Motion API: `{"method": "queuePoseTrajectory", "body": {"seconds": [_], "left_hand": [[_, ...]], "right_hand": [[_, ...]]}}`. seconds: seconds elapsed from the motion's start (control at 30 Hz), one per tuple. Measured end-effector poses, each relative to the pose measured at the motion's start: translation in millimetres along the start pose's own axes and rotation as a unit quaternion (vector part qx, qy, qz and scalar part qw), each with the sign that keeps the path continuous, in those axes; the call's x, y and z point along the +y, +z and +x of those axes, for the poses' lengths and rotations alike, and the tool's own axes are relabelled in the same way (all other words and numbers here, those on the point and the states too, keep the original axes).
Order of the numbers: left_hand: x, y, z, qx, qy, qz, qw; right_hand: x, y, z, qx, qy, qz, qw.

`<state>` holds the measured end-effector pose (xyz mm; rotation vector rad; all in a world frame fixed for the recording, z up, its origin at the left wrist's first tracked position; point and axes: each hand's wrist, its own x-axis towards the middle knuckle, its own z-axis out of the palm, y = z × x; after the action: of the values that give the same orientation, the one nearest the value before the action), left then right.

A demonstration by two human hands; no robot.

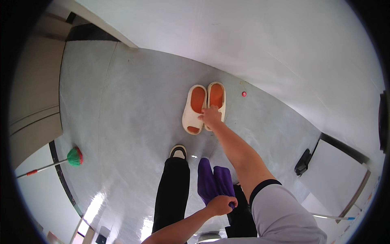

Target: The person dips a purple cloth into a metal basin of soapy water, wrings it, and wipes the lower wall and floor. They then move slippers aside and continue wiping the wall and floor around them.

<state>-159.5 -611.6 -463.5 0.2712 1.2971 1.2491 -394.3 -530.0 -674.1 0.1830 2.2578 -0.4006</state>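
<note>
A pair of cream slide slippers with orange insoles stands side by side on the grey floor, the left slipper (192, 119) and the right slipper (224, 100) touching. Their toe ends point towards me. My right hand (211, 117) is on the upper straps where the two meet, its fingers at the foot openings and its grip partly hidden by the hand itself. Closer to my body, my left hand (221, 205) is shut on a bunched purple cloth (210, 180), which hangs in two rounded lobes between my legs.
A small red cap-like object (244, 94) lies near the white wall (243, 39). A green and red mop head (74, 157) is at the left, by a beige cabinet (36, 91). At the right are a white panel (335, 174) and a black object (302, 162). My shoe (178, 152) is below the slippers.
</note>
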Motion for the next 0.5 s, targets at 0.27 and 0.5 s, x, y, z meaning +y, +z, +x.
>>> {"method": "queuePoseTrajectory", "body": {"seconds": [0.27, 0.5], "left_hand": [[-4, 14, 10, -0.024, -0.027, 0.031, 0.999], [-18, 26, 12, 0.023, -0.009, 0.106, 0.994]], "right_hand": [[-45, -15, -75, -0.091, -0.098, 0.776, 0.617], [-3, 20, -29, -0.005, -0.054, 0.805, 0.591]]}}
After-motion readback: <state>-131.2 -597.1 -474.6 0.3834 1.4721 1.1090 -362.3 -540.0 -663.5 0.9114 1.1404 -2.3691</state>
